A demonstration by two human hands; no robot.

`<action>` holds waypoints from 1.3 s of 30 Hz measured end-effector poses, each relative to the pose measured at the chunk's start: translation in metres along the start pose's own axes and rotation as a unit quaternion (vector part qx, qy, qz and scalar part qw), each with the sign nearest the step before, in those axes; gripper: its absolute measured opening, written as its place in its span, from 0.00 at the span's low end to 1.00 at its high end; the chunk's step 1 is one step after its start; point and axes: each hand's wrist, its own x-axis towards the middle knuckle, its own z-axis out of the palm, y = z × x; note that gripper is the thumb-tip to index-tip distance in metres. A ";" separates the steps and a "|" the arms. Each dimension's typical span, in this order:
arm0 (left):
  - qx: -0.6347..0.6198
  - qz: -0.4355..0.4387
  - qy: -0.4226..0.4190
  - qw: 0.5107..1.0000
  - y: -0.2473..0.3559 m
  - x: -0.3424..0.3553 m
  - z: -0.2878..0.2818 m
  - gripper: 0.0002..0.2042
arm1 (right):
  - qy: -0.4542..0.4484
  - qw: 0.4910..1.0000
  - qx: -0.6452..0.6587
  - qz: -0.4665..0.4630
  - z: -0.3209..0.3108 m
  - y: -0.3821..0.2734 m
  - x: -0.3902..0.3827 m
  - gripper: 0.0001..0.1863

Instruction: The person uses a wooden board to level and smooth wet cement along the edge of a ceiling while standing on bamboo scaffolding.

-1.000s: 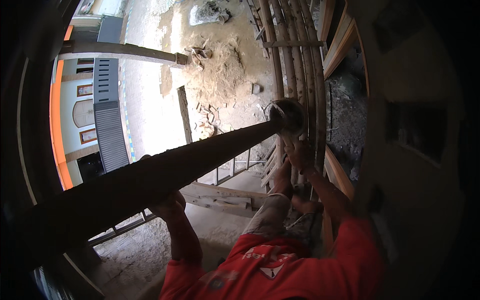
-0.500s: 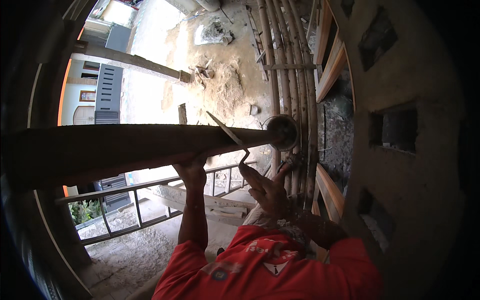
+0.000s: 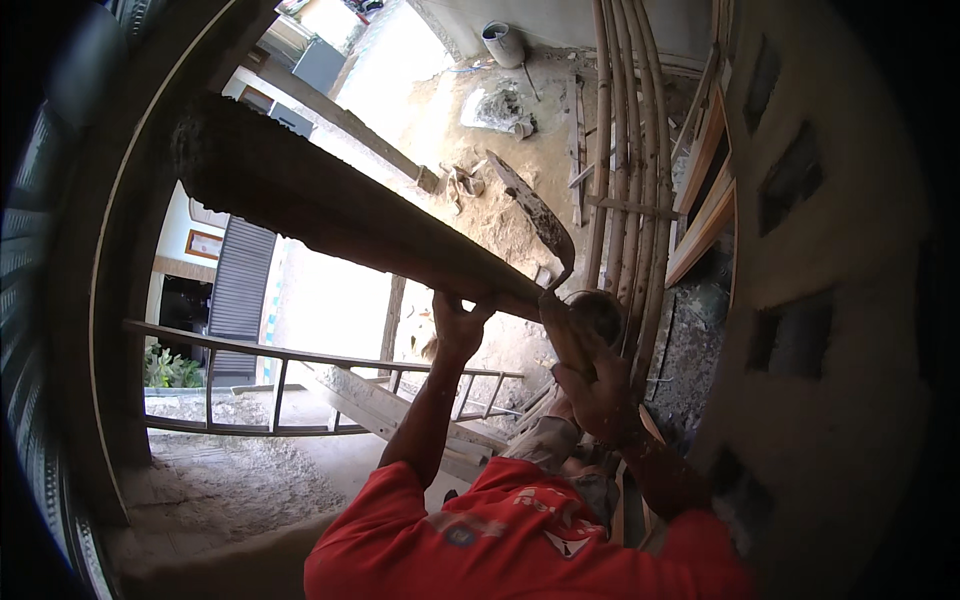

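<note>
My right hand (image 3: 603, 400) is wrapped around the wooden handle of a trowel (image 3: 535, 215), whose mortar-smeared blade points up and away, past the narrow end of a long dark beam (image 3: 370, 225). The beam slants from the upper left toward the middle, its edges rough and crusted. Against its lower edge my left hand (image 3: 460, 328) grips with bent fingers, partly hidden behind it. Whether the beam is fixed or held up cannot be told. Just beyond my right hand is a round bucket (image 3: 598, 312), partly covered by the hand and the trowel handle.
A metal ladder (image 3: 275, 395) lies across the left below the beam. Several bamboo poles (image 3: 630, 170) run along the right, beside a wall (image 3: 850, 250) with square openings. Farther off are a sand heap (image 3: 500, 220), a mortar patch (image 3: 500, 108) and a grey drum (image 3: 503, 44).
The whole view has turned clockwise, and the beam now slants. My right hand has turned the trowel, so its broad blade shows. My left hand remains at the beam's lower edge.
</note>
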 end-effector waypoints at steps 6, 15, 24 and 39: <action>0.183 0.139 0.058 0.971 -0.006 -0.005 -0.005 0.26 | -0.055 0.976 0.063 -0.200 0.008 -0.124 -0.005 0.29; 0.018 0.003 -0.015 1.000 0.003 -0.014 0.002 0.29 | 0.032 0.987 -0.130 0.087 0.060 0.192 -0.046 0.30; 0.081 0.034 0.102 0.991 -0.014 -0.041 0.000 0.25 | 0.014 0.914 0.298 0.274 -0.032 0.182 -0.023 0.17; 0.184 0.013 0.030 0.982 0.039 -0.105 0.012 0.13 | -0.232 0.776 0.413 0.417 -0.053 0.179 0.005 0.21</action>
